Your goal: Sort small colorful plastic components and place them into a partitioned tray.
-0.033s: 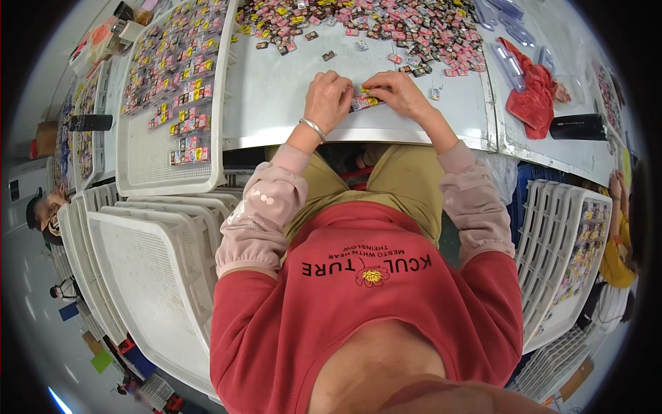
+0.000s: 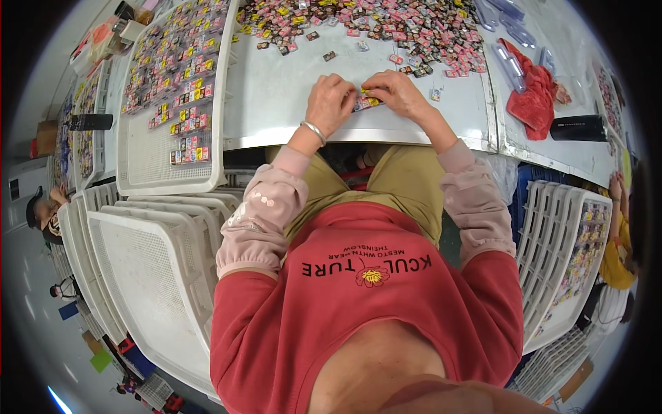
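Note:
At the near edge of the white table, my left hand and my right hand meet over a short row of small printed pieces in pink, yellow and black. The fingers of both hands are closed on its ends, and they cover part of it. Whether a clear case surrounds the row is too small to tell. A bracelet circles my left wrist. Beyond my hands lies a large heap of loose small printed tiles, with a few strays nearer, one of them a pale tile right of my right hand.
To the left, a white perforated tray holds rows of similar packed pieces. Stacked white trays stand below it, and more trays at the right. A red cloth, a black cylinder and clear plastic cases lie right.
Hardly anything differs. My left hand has shifted very slightly to the right and nearer, still pinching the row with my right hand.

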{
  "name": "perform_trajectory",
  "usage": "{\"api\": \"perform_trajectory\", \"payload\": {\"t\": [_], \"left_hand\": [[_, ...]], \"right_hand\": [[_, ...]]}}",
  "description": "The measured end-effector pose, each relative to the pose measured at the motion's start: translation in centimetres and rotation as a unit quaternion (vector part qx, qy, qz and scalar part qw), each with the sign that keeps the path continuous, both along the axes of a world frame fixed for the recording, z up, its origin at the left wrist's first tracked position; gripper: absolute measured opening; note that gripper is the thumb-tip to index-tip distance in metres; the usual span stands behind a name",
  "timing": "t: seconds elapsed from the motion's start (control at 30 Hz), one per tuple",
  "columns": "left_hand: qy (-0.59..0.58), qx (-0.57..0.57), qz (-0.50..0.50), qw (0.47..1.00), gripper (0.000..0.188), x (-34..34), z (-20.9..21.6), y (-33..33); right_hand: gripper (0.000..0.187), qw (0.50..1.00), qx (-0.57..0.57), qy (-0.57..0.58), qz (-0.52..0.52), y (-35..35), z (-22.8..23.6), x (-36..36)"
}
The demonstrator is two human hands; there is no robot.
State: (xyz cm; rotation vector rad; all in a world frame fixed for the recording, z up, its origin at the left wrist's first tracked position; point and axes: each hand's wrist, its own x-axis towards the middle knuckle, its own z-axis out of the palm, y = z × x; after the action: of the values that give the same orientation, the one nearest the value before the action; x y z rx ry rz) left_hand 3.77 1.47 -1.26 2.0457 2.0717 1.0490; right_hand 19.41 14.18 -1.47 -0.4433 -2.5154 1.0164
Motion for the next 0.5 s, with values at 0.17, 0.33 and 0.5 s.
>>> {"api": "perform_trajectory", "payload": {"t": [0.17, 0.33, 0.5], "left_hand": [[0.016, 0.069, -0.031, 0.997, 0.019, 0.5, -1.4, -1.6], [0.034, 0.068, -0.035, 0.997, 0.025, 0.5, -1.6, -2.1], [0.036, 0.069, -0.032, 0.996, 0.028, 0.5, -1.7, -2.3]], "right_hand": [[0.015, 0.996, 0.087, 0.028, 0.003, -0.7, -0.6, -1.0], [0.014, 0.998, 0.061, 0.028, 0.008, -0.6, -0.3, -0.8], [0.018, 0.974, 0.226, -0.017, -0.002, -1.8, -0.3, -0.7]]}}
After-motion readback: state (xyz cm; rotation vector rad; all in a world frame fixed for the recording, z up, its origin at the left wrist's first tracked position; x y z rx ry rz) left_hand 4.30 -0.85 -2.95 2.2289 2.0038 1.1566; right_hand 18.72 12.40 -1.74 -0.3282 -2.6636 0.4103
